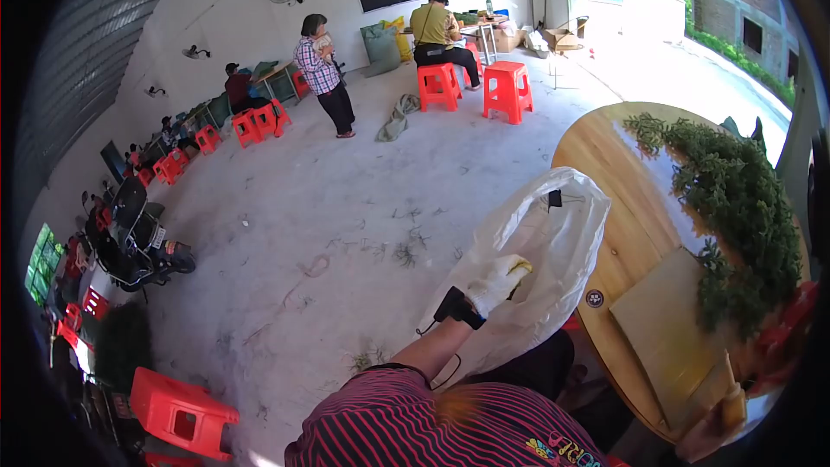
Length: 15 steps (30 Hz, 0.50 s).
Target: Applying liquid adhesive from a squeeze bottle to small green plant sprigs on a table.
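My left hand (500, 284), in a white glove with yellow-stained fingertips, is at the mouth of a large white plastic bag (553, 311). Its fingers are curled, and what lies in them, if anything, is hidden. A black strap with a small device (458, 307) circles that wrist. A black clip (555, 199) is on the bag near its far rim. At the lower right, my right hand (722, 411) is over the edge of the round wooden table (596, 156); it is blurred at the picture's rim. Beside it lies a flat brown board (666, 329) and a heap of green artificial foliage (735, 199).
Red plastic stools stand at the lower left (186, 411) and ahead (508, 91). One person (320, 69) stands, another (437, 35) sits at a far table. Parked motorbikes (130, 238) line the left. Green scraps (405, 251) and a cloth sack (398, 118) lie on the floor.
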Tool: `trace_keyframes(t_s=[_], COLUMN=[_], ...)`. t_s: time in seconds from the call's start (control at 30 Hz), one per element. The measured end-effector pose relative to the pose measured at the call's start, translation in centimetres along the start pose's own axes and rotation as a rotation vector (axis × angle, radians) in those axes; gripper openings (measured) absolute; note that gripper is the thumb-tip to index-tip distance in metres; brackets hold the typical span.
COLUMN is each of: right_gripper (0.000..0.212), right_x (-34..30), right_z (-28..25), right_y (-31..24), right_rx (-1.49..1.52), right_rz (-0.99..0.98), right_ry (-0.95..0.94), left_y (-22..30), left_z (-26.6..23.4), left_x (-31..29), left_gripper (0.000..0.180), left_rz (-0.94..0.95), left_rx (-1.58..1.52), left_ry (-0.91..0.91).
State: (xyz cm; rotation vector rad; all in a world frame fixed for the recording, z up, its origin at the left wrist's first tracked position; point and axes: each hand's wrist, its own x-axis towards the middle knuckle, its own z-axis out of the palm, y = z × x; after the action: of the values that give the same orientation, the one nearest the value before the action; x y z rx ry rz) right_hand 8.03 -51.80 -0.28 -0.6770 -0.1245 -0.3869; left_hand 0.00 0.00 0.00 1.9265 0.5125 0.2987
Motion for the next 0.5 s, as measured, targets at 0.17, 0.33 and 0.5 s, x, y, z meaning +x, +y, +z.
trace_keyframes(t_s=[0.17, 0.33, 0.5], right_gripper=[0.053, 0.054, 0.06], right_x=[-0.7, 1.6, -2.3], right_z=[1.8, -5.3, 5.2], right_y=[0.3, 1.2, -0.1], right_rx=[0.07, -0.021, -0.125], right_rz=[-0.112, -0.071, -0.103], right_ry=[0.102, 0.085, 0.17], left_y=[4.0, 6.9, 10.5], left_z=[2.0, 5.6, 8.4], left_x=[-0.5, -0.6, -1.9], left_gripper=[0.016, 0.011, 0.015], left_rz=[0.362, 0.593, 0.635], left_rx=[-0.028, -0.266, -0.158], left_ry=[0.016, -0.09, -0.386])
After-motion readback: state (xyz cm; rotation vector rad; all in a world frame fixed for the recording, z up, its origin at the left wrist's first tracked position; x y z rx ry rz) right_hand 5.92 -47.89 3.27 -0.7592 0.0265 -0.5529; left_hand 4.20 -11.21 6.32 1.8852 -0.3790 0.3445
